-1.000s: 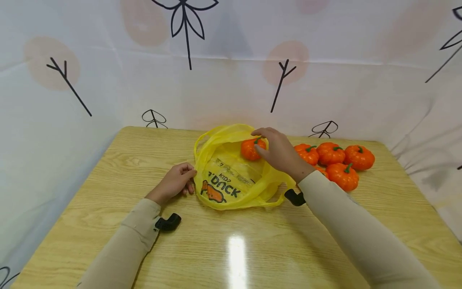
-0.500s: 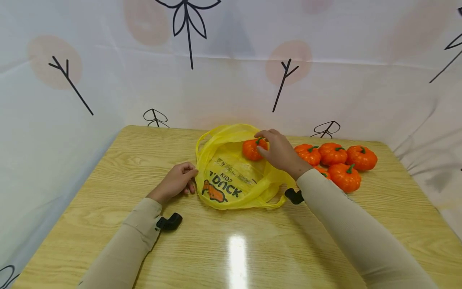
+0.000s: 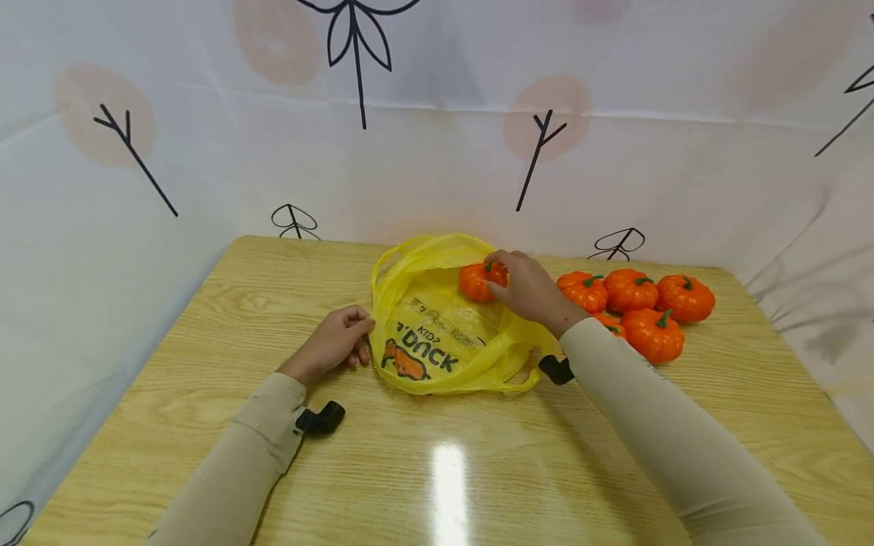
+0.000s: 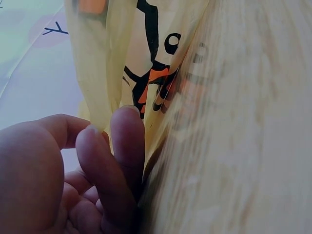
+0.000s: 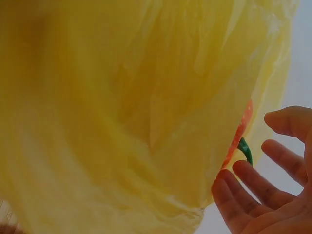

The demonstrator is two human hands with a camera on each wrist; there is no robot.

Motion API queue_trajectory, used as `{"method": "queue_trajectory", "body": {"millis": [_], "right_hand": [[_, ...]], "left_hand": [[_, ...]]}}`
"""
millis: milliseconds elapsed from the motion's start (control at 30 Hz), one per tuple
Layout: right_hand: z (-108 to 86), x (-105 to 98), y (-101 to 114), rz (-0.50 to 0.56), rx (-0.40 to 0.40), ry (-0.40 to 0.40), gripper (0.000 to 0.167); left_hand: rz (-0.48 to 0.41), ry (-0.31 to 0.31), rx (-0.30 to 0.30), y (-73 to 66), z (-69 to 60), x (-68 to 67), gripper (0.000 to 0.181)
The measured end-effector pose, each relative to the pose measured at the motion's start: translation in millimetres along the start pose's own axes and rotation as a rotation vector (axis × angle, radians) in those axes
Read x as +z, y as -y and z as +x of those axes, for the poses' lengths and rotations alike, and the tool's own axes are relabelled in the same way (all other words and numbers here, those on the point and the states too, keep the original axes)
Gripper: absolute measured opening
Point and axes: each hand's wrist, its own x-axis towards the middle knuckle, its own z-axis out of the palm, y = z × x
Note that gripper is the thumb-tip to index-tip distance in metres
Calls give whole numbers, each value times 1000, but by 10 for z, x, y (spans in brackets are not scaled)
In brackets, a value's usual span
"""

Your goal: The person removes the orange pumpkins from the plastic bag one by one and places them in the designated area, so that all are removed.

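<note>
A yellow plastic bag (image 3: 444,322) with duck print lies spread on the wooden table, its mouth facing up. Inside, at the far right, sits a small orange toy pumpkin (image 3: 479,282) with a green stem. My left hand (image 3: 332,339) pinches the bag's left edge between thumb and finger; the left wrist view shows the film (image 4: 97,92) running down into the fingertips. Over the bag's right side, my right hand (image 3: 529,287) has its thumb and fingers spread beside the pumpkin. In the right wrist view those fingers are loose, and the bag hides most of the pumpkin.
Right of the bag stand several more orange pumpkins (image 3: 653,334), one partly covered by the right forearm. The wooden table (image 3: 273,280) ends against a white patterned cloth (image 3: 423,174). A black bracket (image 3: 321,418) is fixed at each wrist.
My right hand has shifted slightly toward me and to the right at the pumpkin, which stays in the same part of the bag. The left hand keeps its place on the bag's edge.
</note>
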Motion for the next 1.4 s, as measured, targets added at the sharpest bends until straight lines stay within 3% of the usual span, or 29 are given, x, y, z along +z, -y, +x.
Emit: {"method": "queue_trajectory", "body": {"millis": [300,667,967,1400], "right_hand": [[17,28,-31,-35,10,83,57],[-6,72,-66,-29,-35,77,54],[-21,93,-44,-22,-116,98,50],[2,143,-14,11,-80,164,55]], "left_hand": [[7,-1,5,-8,-5,-6,23],[5,9,2,9,2,6,26],[5,3,4,5,5,-2,24],[3,1,10,-3,4,3,24]]}}
